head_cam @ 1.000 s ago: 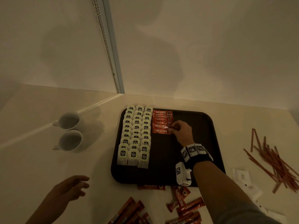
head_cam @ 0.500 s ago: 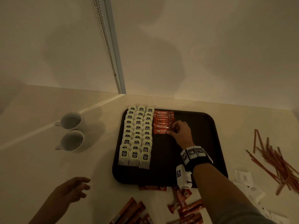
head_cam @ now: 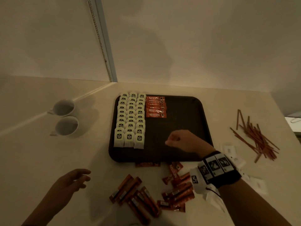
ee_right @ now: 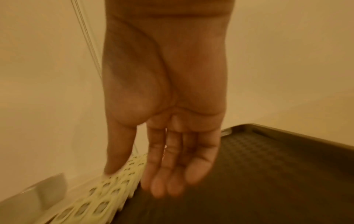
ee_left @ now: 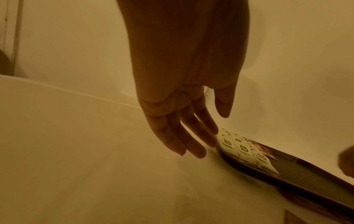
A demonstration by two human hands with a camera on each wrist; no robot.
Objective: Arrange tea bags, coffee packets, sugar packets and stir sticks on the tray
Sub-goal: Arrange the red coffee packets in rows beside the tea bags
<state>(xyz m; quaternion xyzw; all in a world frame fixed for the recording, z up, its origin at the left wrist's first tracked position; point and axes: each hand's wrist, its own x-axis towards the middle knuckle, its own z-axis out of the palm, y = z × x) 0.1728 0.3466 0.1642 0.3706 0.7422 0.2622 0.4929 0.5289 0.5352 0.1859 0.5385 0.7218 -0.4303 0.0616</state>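
A dark tray [head_cam: 179, 121] lies on the pale counter. Tea bags [head_cam: 130, 121] fill its left side in three columns. Red coffee packets [head_cam: 156, 107] overlap in a short row at its far middle. My right hand [head_cam: 170, 141] hovers over the tray's bare near part, fingers loosely bent and holding nothing. In the right wrist view the right hand [ee_right: 168, 174] is empty above the tray floor [ee_right: 268, 166], with the tea bags [ee_right: 107, 186] to its left. My left hand [head_cam: 81, 178] hangs relaxed over the counter, left of the tray, and its fingers [ee_left: 191, 136] are straight.
Loose coffee packets [head_cam: 177, 190] and longer brown stick packets [head_cam: 135, 193] lie on the counter in front of the tray. White sugar packets [head_cam: 229, 150] and a heap of stir sticks [head_cam: 255, 137] lie to the right. Two white cups [head_cam: 65, 118] stand at the left.
My right hand has let go of a coffee packet at the end of the row and drawn back toward the tray's near edge. The left hand has hardly moved.
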